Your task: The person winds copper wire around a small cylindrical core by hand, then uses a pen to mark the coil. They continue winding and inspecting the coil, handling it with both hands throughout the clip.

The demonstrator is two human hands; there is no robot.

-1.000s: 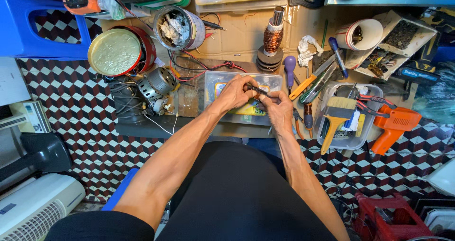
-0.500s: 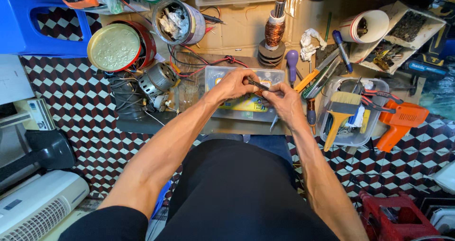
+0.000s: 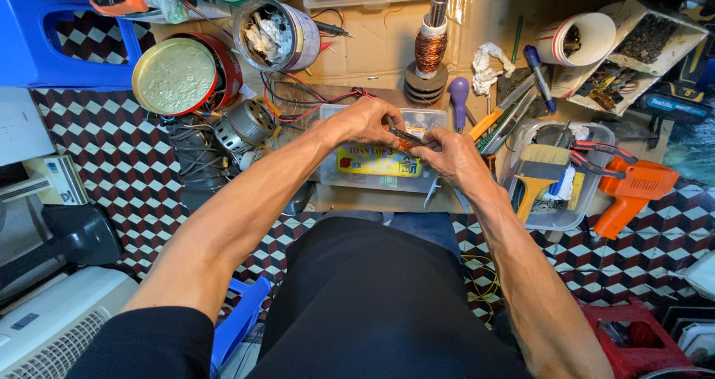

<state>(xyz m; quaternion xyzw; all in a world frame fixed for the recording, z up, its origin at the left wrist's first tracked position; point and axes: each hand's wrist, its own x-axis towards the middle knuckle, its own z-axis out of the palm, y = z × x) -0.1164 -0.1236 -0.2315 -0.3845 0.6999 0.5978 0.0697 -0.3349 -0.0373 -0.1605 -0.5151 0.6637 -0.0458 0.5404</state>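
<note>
Pinching a small dark part (image 3: 408, 136) between them, the left hand (image 3: 365, 122) and the right hand (image 3: 453, 158) meet over a clear plastic box (image 3: 432, 117) that sits on a sheet of cardboard (image 3: 380, 44) spread over the chequered floor (image 3: 112, 163). The left hand's fingers curl around one end of the part, and the right hand's thumb and fingers close on the other end; what the part is exactly is too small to tell. It is held just above the box lid, near the front edge of the cardboard.

Just beside the right hand lie a purple-handled screwdriver (image 3: 459, 100) and an orange-handled tool (image 3: 484, 124). Farther to the right, a clear tub (image 3: 596, 137) holds a paintbrush (image 3: 538, 172), and an orange power tool (image 3: 633, 189) rests against its outer side.

Behind the hands, towards the back edge of the cardboard, a spool of copper wire (image 3: 430, 51) stands upright on dark discs. Red and black wires (image 3: 313, 100) trail from there to the left, where a small grey motor (image 3: 246, 126) lies near the cardboard's left edge. Beyond the motor are a round red tin with a gold lid (image 3: 175, 77) and a metal can (image 3: 298, 29) stuffed with crumpled paper. A white paper cup (image 3: 588, 36) lies on its side near the back right corner. A blue plastic stool (image 3: 30, 44) stands on the floor at the far left.
</note>
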